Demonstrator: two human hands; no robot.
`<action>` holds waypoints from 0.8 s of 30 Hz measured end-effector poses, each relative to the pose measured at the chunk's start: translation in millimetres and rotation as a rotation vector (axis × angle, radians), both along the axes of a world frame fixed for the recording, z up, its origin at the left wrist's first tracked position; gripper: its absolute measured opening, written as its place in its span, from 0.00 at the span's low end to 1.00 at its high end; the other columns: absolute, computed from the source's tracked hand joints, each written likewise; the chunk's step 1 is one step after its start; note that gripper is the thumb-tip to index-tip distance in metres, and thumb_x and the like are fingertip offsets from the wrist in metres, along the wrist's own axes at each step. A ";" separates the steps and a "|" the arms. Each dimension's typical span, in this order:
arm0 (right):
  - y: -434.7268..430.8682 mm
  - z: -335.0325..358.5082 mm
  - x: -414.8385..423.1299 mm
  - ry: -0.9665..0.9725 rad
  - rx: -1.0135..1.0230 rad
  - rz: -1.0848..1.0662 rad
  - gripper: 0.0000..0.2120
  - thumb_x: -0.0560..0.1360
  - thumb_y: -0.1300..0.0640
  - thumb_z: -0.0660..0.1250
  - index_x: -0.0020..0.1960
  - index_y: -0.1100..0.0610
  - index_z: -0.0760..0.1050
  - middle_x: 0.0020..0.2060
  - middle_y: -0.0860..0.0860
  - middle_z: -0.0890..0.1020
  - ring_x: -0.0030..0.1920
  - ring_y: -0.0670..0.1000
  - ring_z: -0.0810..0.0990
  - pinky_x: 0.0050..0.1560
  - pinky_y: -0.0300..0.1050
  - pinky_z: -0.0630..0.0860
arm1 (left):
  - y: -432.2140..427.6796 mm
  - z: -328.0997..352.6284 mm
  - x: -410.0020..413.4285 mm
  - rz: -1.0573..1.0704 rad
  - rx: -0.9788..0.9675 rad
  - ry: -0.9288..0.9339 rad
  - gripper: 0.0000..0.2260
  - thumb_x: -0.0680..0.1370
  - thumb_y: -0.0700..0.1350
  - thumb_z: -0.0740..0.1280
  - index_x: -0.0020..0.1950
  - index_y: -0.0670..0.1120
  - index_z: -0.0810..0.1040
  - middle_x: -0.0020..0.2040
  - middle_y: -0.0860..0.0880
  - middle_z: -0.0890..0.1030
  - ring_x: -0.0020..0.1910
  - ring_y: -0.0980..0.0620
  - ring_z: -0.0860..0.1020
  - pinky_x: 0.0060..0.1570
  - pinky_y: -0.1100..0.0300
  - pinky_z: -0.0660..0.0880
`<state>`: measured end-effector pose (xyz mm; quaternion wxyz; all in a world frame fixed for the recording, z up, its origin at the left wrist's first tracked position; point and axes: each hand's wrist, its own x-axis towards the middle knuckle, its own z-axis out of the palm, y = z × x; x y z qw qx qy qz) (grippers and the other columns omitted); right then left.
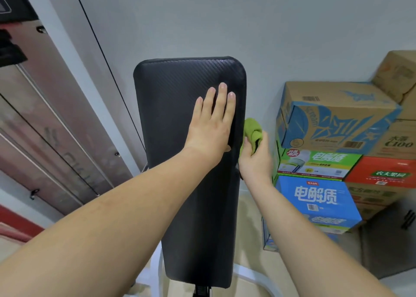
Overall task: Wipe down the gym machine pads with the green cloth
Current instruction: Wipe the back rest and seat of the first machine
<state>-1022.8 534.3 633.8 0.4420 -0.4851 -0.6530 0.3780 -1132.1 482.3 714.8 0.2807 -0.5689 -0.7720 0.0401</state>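
A plain pale grey wall (202, 15) fills the back. Against it on the right stand stacked cardboard boxes (337, 107): a brown-and-blue one on top, a green-and-white box (315, 164) and a red box (382, 173) beneath, and a blue box (315, 202) lower still. The floor (249, 240) is light beige. On the left is a tall frosted panel (56, 107), with a thin black cable (101, 49) beside it.

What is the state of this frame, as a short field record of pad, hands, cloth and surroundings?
pad: black, textured, upright
left hand: flat on the pad's front, fingers straight
right hand: grips the green cloth at the pad's right edge
cloth state: bunched, partly hidden by the pad's edge
surroundings: stacked boxes to the right, wall behind
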 end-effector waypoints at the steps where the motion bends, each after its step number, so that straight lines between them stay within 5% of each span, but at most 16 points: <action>1: -8.1 -22.4 2.8 -0.030 -0.024 -0.008 0.13 0.84 0.51 0.61 0.67 0.50 0.68 0.54 0.51 0.80 0.48 0.55 0.77 0.47 0.49 0.72 | 0.4 2.5 0.5 0.003 -0.007 0.004 0.59 0.71 0.67 0.73 0.82 0.40 0.38 0.82 0.37 0.40 0.82 0.35 0.44 0.80 0.40 0.50; 6: -57.3 -129.8 37.6 -0.186 -0.472 0.136 0.16 0.85 0.52 0.60 0.72 0.49 0.67 0.54 0.52 0.80 0.55 0.59 0.80 0.57 0.52 0.77 | -19.3 -6.4 13.4 -0.014 0.030 -0.056 0.53 0.73 0.58 0.74 0.83 0.40 0.44 0.83 0.37 0.44 0.81 0.35 0.47 0.80 0.40 0.50; 9: -77.4 -146.0 58.7 -0.162 -0.687 0.181 0.16 0.85 0.53 0.61 0.72 0.51 0.69 0.58 0.54 0.81 0.57 0.56 0.80 0.65 0.57 0.77 | -52.5 -33.8 32.0 -0.133 0.014 -0.307 0.47 0.74 0.52 0.74 0.83 0.41 0.49 0.83 0.39 0.44 0.81 0.37 0.47 0.80 0.41 0.50; 14: -93.2 -59.3 52.2 0.133 -0.574 0.090 0.15 0.84 0.49 0.64 0.69 0.51 0.74 0.59 0.51 0.82 0.56 0.51 0.81 0.57 0.48 0.77 | -101.4 -62.7 34.7 -0.164 -0.215 -1.019 0.33 0.78 0.54 0.71 0.80 0.50 0.64 0.81 0.47 0.58 0.80 0.49 0.58 0.76 0.51 0.64; 16: -103.6 -17.2 44.7 0.293 -0.663 0.183 0.10 0.83 0.49 0.65 0.63 0.48 0.78 0.53 0.49 0.87 0.49 0.48 0.86 0.43 0.44 0.83 | -112.9 -56.2 36.0 -0.228 -0.184 -1.336 0.25 0.77 0.49 0.73 0.72 0.58 0.72 0.70 0.49 0.73 0.69 0.57 0.72 0.67 0.52 0.75; 18: -117.9 16.0 36.9 0.348 -0.729 0.264 0.07 0.83 0.50 0.65 0.58 0.48 0.80 0.46 0.49 0.89 0.44 0.48 0.88 0.36 0.43 0.83 | -126.2 -47.5 27.1 -0.222 -0.120 -1.509 0.21 0.74 0.44 0.74 0.64 0.59 0.74 0.58 0.46 0.80 0.54 0.55 0.81 0.54 0.49 0.82; 21: -135.5 40.2 20.0 0.308 -0.745 0.335 0.11 0.82 0.50 0.65 0.59 0.53 0.81 0.49 0.54 0.89 0.49 0.54 0.89 0.47 0.54 0.86 | -143.5 -43.9 5.2 -0.159 -0.098 -1.537 0.40 0.68 0.56 0.76 0.77 0.63 0.64 0.68 0.52 0.69 0.62 0.55 0.76 0.59 0.53 0.80; 24: -156.5 58.8 -21.0 0.330 -0.825 0.466 0.19 0.82 0.44 0.61 0.63 0.52 0.82 0.56 0.53 0.87 0.56 0.55 0.87 0.59 0.60 0.82 | -166.6 -41.4 -36.4 -0.134 0.084 -1.629 0.34 0.73 0.52 0.74 0.75 0.68 0.64 0.63 0.61 0.75 0.59 0.61 0.78 0.53 0.67 0.76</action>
